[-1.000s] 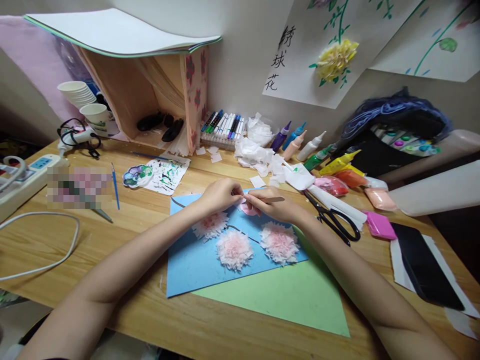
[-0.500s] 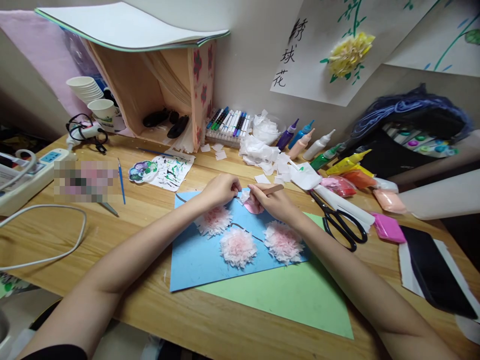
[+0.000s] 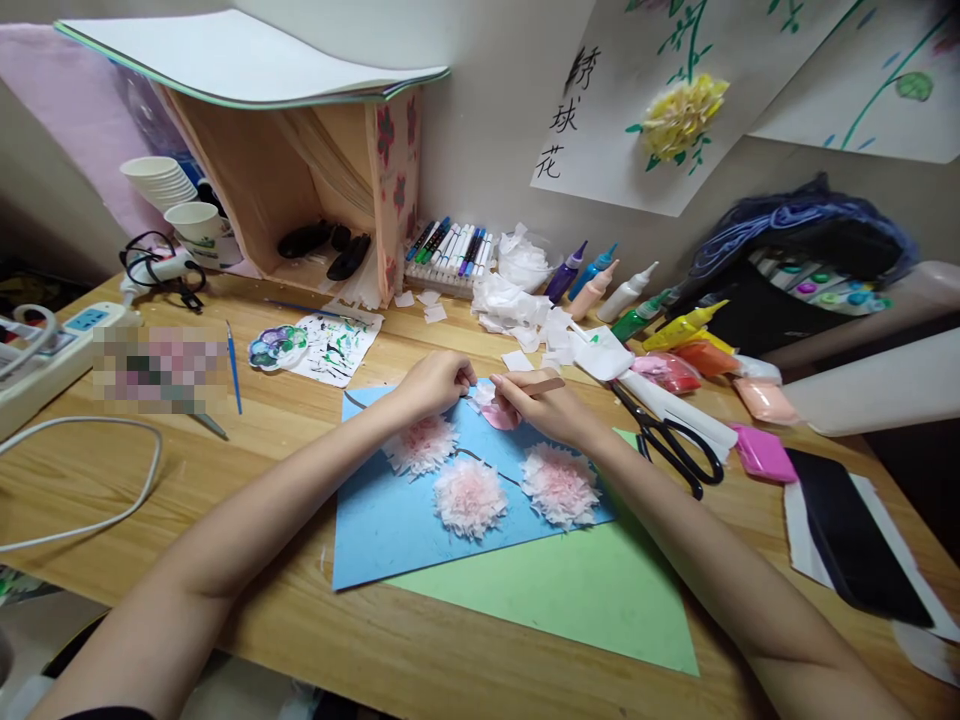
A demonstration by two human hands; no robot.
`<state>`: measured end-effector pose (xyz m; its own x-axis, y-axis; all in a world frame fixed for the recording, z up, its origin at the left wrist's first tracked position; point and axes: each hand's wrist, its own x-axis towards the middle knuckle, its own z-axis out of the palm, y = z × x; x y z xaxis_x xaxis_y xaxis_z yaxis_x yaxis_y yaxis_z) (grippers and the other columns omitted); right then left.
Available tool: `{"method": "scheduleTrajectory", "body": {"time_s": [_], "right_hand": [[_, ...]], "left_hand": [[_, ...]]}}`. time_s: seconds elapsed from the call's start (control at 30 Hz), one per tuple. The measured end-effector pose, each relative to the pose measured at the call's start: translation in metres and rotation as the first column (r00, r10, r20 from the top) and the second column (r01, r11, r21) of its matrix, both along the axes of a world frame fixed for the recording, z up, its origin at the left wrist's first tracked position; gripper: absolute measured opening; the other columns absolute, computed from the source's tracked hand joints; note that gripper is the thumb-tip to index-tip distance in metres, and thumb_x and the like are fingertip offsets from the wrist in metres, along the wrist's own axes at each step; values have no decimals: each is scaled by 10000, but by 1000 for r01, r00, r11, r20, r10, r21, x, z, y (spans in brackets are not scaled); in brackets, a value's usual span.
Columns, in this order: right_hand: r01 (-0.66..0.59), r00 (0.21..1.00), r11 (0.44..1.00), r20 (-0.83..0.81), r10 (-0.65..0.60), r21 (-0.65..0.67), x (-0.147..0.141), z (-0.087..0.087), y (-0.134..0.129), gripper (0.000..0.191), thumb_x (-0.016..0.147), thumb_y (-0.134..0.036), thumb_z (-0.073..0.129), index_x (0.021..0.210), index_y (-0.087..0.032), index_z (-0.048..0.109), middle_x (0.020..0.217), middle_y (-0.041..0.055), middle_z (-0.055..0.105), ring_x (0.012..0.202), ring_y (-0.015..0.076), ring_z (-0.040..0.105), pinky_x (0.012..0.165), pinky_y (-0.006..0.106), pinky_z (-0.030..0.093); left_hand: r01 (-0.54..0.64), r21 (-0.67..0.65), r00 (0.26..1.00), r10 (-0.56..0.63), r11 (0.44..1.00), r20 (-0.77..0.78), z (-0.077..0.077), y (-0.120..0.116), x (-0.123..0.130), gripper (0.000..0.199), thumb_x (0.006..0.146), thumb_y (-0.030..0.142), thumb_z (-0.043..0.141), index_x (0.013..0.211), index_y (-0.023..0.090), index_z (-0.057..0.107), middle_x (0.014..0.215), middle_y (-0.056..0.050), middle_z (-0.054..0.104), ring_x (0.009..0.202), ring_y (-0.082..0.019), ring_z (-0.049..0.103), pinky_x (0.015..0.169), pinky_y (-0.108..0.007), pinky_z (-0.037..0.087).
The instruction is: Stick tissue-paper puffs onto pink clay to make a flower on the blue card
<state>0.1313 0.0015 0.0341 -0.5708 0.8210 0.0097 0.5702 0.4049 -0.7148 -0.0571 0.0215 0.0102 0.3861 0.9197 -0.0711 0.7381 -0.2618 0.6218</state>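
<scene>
My right hand (image 3: 551, 408) grips a slim brown stick (image 3: 547, 386), its lower end hidden behind my fingers. It is over a pink round patch (image 3: 501, 418) near the top of the blue sheet (image 3: 382, 540). A small bit of white tissue paper (image 3: 482, 396) sits at the patch's left edge. Close beside it, my left hand (image 3: 435, 384) has its fingers pinched together; what they hold, if anything, is too small to make out. Fluffy pink-white paper flowers lie below: one in the middle (image 3: 470, 498), one at right (image 3: 561, 484), and one partly under my left forearm (image 3: 421, 446).
Under the blue sheet lies a green sheet (image 3: 555, 600). Black-handled scissors (image 3: 679, 450) are to the right, near a dark phone-like slab (image 3: 855, 535). Tissue paper squares (image 3: 517, 310), markers (image 3: 450, 247) and paint bottles (image 3: 592, 285) stand behind. A paintbrush (image 3: 235, 370) lies left.
The whole view has shifted slightly, moving the scene a little left and down. Both hands keep nearly the same place over the blue sheet, and the stick is still in my right hand.
</scene>
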Motion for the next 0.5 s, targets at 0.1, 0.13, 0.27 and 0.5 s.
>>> {"method": "scheduleTrajectory", "body": {"time_s": [0.1,0.13,0.27,0.5], "right_hand": [[12,999,1000,-48,-13,-12,-3,-7,0,460,954,-368,358,563,-177,506,536,-5,590,530,118,534,593,254,380],[28,996,999,-80,-31,-35,-4,-9,0,471,957,-373,349,554,-177,496,523,-7,584,522,116,535,595,253,387],[85,978,984,-176,-113,-156,-6,-10,-2,458,950,-394,359,565,-182,490,481,-14,564,475,113,524,556,250,399],[31,985,999,-166,-37,-37,-2,14,-9,506,960,-378,339,515,-187,483,468,-12,550,493,105,515,583,247,392]], "left_hand": [[-6,-11,1000,6,1000,-8,1,0,0,215,705,67,560,863,134,689,786,-40,711,728,-149,640,651,-215,462],[-6,-15,1000,6,1000,-6,1,0,1,218,704,64,558,866,131,689,788,-42,711,729,-149,640,651,-216,463],[-3,-19,1000,3,1000,7,1,0,1,225,702,59,548,865,130,686,792,-43,710,726,-148,638,649,-217,464],[-8,-15,1000,8,1000,12,-1,0,0,234,694,50,542,859,129,688,761,-38,706,703,-142,634,640,-211,460]]}}
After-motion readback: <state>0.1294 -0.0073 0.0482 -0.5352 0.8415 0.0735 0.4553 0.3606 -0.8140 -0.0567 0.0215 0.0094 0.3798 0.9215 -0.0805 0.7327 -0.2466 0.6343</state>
